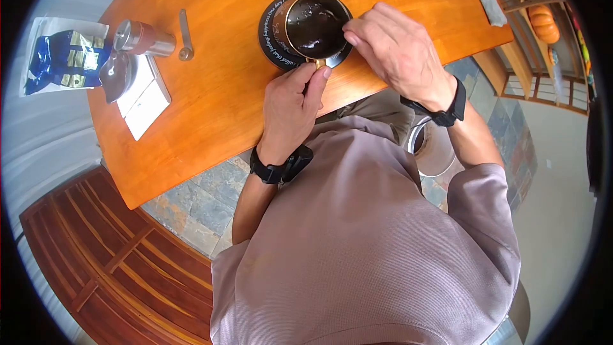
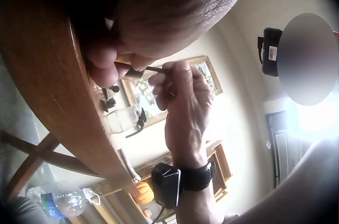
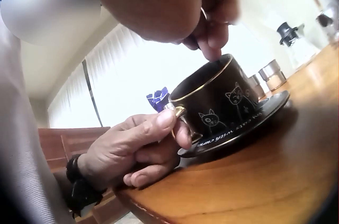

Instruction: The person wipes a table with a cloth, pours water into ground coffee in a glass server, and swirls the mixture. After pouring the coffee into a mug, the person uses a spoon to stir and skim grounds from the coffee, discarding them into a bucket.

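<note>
A black cup (image 1: 313,29) with a gold rim and white cat drawings holds dark liquid. It stands on a black saucer (image 1: 271,41) with white lettering. My left hand (image 1: 290,105) pinches the cup's gold handle (image 3: 180,115) between thumb and fingers, close to the table edge. Above the cup's right side, my right hand (image 1: 399,51) has its fingertips bunched at the rim. In the left wrist view, a thin dark handle (image 2: 154,69) shows between the thumb and fingers of that hand. Its lower end is hidden, so I cannot tell what kind of utensil it is.
On the wooden table (image 1: 211,96), left of the saucer, lie a long-handled scoop (image 1: 184,38), a metal-lidded canister (image 1: 143,38), a blue bag (image 1: 67,57) and a white flat device (image 1: 145,99). A grey cloth (image 1: 486,0) lies at the right end. A wooden bench (image 1: 115,262) stands at left.
</note>
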`<state>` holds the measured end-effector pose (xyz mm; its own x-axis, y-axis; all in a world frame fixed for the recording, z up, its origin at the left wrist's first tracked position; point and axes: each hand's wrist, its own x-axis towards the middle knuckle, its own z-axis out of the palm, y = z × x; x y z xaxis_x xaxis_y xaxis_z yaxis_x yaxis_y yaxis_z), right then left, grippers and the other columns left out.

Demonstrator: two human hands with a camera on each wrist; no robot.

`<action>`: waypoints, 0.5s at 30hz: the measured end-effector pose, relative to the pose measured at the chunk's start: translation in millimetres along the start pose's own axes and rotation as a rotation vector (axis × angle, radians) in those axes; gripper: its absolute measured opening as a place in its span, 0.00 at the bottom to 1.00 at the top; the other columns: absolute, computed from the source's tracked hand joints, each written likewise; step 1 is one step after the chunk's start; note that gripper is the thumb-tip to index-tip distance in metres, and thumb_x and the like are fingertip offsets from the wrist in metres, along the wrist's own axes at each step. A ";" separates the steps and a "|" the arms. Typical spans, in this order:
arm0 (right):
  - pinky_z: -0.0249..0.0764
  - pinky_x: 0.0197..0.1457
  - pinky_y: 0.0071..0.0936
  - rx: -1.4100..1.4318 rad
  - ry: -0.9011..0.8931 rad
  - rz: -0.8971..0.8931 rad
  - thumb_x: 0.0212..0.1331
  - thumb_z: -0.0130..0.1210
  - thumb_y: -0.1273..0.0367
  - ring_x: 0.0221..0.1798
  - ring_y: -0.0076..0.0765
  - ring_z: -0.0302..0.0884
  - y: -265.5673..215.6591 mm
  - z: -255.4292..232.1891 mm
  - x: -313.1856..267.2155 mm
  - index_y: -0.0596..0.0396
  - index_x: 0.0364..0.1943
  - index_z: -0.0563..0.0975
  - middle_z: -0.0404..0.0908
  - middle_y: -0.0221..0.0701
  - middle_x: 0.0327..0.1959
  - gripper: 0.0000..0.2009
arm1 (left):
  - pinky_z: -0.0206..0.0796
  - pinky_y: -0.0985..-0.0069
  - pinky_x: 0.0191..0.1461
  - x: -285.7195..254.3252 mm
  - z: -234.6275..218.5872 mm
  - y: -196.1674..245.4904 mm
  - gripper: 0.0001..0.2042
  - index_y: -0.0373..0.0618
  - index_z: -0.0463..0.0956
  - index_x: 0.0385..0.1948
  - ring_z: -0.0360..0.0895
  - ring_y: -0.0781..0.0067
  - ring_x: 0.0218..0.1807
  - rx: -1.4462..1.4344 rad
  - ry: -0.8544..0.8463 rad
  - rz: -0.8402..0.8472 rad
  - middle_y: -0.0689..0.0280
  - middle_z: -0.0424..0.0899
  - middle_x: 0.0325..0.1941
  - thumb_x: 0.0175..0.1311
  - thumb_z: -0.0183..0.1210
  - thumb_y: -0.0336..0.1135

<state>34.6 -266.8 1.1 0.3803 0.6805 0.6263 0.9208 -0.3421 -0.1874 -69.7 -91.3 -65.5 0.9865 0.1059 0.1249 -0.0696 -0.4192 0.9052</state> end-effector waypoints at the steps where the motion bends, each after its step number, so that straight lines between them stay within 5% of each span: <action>1: 0.73 0.32 0.36 0.034 -0.018 0.007 0.59 0.61 0.74 0.30 0.44 0.75 -2.8 -1.2 -1.1 0.60 0.33 0.77 0.75 0.35 0.26 0.05 | 0.60 0.80 0.24 0.2 -0.2 0.4 0.11 0.37 0.82 0.35 0.70 0.83 0.18 -0.002 0.002 0.001 0.68 0.74 0.16 0.72 0.56 0.35; 6: 0.73 0.32 0.38 0.201 -0.039 0.082 0.61 0.60 0.73 0.30 0.46 0.76 -10.5 2.9 2.5 0.60 0.33 0.77 0.76 0.37 0.26 0.05 | 0.60 0.80 0.24 0.7 0.3 -0.9 0.10 0.37 0.82 0.35 0.70 0.83 0.18 0.002 -0.002 0.018 0.68 0.74 0.16 0.72 0.56 0.35; 11: 0.77 0.36 0.35 0.474 0.056 0.352 0.66 0.55 0.72 0.33 0.46 0.82 -5.9 15.4 9.9 0.62 0.39 0.79 0.82 0.41 0.29 0.06 | 0.60 0.80 0.23 0.6 -0.2 -1.6 0.10 0.37 0.82 0.35 0.70 0.83 0.18 0.044 0.012 0.052 0.68 0.73 0.16 0.72 0.56 0.35; 15: 0.77 0.36 0.34 0.365 0.092 0.329 0.67 0.54 0.71 0.33 0.44 0.83 6.0 2.9 17.5 0.62 0.39 0.79 0.82 0.39 0.29 0.07 | 0.60 0.81 0.23 0.0 -0.6 1.5 0.11 0.37 0.82 0.35 0.70 0.83 0.18 -0.005 0.005 -0.003 0.68 0.73 0.16 0.72 0.56 0.35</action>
<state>46.9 -255.1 8.8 0.6614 0.5094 0.5506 0.7300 -0.2683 -0.6286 -70.0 -91.4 -63.9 0.9859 0.1119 0.1245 -0.0676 -0.4147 0.9075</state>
